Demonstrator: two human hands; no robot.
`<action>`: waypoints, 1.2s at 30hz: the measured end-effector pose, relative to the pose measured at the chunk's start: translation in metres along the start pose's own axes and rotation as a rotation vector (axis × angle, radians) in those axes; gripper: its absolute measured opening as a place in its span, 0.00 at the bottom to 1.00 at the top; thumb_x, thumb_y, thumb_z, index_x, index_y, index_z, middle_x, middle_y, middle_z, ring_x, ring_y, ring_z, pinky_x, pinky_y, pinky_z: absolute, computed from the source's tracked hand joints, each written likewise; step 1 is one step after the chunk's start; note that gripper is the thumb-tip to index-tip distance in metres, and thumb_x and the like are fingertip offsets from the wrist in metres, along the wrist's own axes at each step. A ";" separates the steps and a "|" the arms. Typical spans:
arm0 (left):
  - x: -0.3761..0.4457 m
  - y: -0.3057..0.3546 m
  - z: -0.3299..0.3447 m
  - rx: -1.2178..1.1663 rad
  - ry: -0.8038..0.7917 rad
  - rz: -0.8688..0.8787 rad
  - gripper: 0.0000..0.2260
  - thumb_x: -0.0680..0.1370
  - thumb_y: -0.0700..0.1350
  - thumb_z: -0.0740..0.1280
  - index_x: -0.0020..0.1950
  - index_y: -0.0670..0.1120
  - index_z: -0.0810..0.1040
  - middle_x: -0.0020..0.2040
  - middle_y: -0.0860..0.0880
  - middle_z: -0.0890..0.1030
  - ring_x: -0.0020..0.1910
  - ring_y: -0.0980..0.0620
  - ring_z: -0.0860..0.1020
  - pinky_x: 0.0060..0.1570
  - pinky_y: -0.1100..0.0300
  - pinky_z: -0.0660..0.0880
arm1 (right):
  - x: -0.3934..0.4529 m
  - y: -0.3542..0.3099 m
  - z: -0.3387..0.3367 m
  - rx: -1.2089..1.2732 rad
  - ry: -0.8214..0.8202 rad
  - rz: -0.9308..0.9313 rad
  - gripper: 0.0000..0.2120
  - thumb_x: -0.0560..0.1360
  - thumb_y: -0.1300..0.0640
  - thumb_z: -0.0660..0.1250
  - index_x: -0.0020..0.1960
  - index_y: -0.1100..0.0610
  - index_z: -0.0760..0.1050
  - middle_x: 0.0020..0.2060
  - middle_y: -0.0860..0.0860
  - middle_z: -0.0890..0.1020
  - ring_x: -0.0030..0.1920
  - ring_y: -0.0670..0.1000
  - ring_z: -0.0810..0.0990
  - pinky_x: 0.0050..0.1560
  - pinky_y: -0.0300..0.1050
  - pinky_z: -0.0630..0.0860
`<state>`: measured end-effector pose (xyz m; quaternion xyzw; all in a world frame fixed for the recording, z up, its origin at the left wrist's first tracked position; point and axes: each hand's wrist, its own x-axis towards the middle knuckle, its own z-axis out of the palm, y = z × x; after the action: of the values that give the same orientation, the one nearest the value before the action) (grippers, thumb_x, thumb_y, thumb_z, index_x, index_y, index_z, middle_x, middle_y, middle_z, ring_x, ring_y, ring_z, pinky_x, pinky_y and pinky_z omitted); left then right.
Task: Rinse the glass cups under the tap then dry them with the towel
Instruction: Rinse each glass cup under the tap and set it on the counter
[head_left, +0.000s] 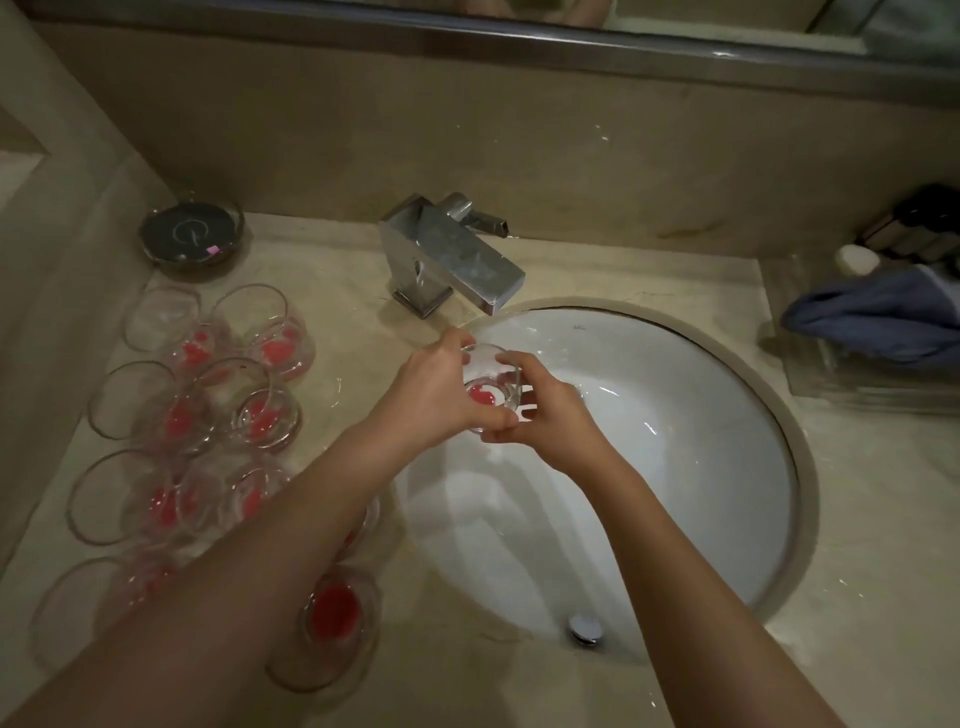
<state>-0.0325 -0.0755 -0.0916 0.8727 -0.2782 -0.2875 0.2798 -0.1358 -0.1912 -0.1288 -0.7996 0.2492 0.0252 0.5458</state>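
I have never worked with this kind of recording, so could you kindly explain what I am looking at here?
This is one picture from a camera worn on a person's head, looking down at a bathroom counter; no machine is involved. The left hand and right hand together hold a glass cup with a red patch at its bottom, over the white sink, just in front of the tap. More glass cups stand on the counter at the left. A blue towel lies at the right.
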 end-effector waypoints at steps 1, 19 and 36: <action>0.002 0.000 0.003 -0.027 -0.005 -0.010 0.43 0.62 0.50 0.82 0.72 0.44 0.67 0.64 0.47 0.77 0.62 0.50 0.76 0.57 0.60 0.72 | 0.001 0.002 -0.003 -0.005 0.008 0.003 0.39 0.64 0.62 0.81 0.70 0.50 0.67 0.52 0.47 0.77 0.48 0.48 0.79 0.46 0.31 0.75; 0.020 -0.005 0.027 -0.567 0.149 -0.181 0.40 0.47 0.59 0.80 0.59 0.59 0.78 0.53 0.58 0.83 0.54 0.56 0.81 0.60 0.46 0.77 | 0.084 -0.045 -0.062 0.341 0.189 -0.083 0.18 0.79 0.60 0.66 0.69 0.55 0.73 0.59 0.48 0.79 0.48 0.37 0.78 0.48 0.36 0.75; 0.031 0.005 0.023 -0.854 0.139 -0.141 0.26 0.65 0.30 0.77 0.57 0.50 0.76 0.46 0.58 0.80 0.38 0.71 0.78 0.35 0.69 0.73 | 0.129 -0.062 -0.052 0.241 0.150 -0.158 0.15 0.81 0.59 0.62 0.67 0.59 0.76 0.52 0.48 0.78 0.41 0.29 0.73 0.45 0.23 0.69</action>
<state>-0.0283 -0.1065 -0.1143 0.7129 -0.0548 -0.3358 0.6132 -0.0084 -0.2673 -0.0946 -0.7452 0.2267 -0.1077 0.6178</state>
